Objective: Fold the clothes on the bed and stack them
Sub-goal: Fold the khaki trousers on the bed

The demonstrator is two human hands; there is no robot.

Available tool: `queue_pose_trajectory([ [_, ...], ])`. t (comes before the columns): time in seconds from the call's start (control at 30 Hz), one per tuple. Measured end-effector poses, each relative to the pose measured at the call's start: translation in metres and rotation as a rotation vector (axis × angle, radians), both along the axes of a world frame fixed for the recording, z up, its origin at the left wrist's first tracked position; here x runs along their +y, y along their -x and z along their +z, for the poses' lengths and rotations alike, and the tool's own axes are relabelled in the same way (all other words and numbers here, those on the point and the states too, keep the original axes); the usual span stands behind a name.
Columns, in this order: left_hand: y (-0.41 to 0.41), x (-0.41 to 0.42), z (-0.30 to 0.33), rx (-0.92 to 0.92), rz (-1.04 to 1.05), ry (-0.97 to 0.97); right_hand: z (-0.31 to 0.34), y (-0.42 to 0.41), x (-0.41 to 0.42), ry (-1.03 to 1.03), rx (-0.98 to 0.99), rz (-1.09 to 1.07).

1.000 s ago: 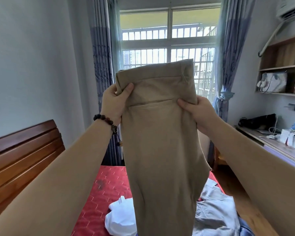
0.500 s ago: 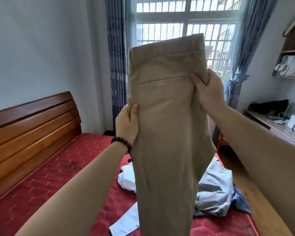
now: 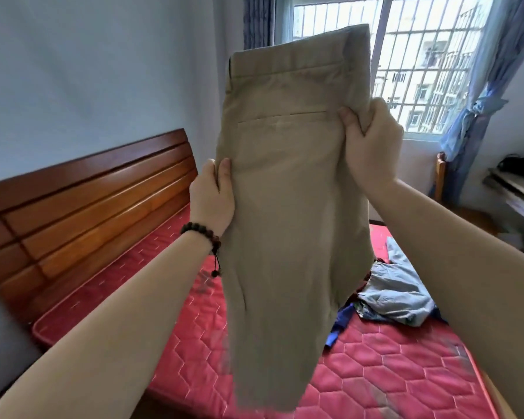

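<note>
The left hand (image 3: 214, 196) is pinching the khaki trousers (image 3: 288, 189) at their nine o'clock edge, thumb in front; the right hand (image 3: 371, 140) is gripping the two o'clock side, fingers curled. They are hanging above the bed (image 3: 375, 373). Keeping both seams aligned should help before folding.

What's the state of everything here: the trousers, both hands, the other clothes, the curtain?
Khaki trousers: held up in the air, doubled lengthwise, hanging, not yet folded down.
Left hand: grips the trousers' left edge, below the pocket.
Right hand: grips the right edge, at pocket height.
Pile of clothes: crumpled on the red mattress, unfolded.
Curtain: tied back.
</note>
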State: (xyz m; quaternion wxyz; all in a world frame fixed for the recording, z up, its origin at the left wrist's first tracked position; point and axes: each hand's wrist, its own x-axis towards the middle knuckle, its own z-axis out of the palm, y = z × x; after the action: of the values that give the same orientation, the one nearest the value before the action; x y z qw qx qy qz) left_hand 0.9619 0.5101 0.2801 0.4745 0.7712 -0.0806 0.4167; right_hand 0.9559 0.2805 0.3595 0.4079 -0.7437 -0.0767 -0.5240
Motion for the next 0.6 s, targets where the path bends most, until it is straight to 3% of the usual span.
queue_pose_trajectory([
  [0.27, -0.010, 0.073, -0.001, 0.074, 0.007, -0.064, -0.006, -0.024, 0.062, -0.067, 0.072, 0.097],
  [0.37, -0.036, 0.104, -0.048, 0.210, -0.041, -0.039, -0.055, -0.063, 0.084, -0.080, 0.282, 0.196],
  [0.5, -0.080, 0.134, -0.121, 0.511, -0.173, 0.147, -0.151, -0.111, 0.120, -0.180, 0.638, 0.323],
  [0.6, -0.108, 0.147, -0.170, 0.574, -0.189, 0.147, -0.220, -0.130, 0.143, -0.280, 0.742, 0.332],
])
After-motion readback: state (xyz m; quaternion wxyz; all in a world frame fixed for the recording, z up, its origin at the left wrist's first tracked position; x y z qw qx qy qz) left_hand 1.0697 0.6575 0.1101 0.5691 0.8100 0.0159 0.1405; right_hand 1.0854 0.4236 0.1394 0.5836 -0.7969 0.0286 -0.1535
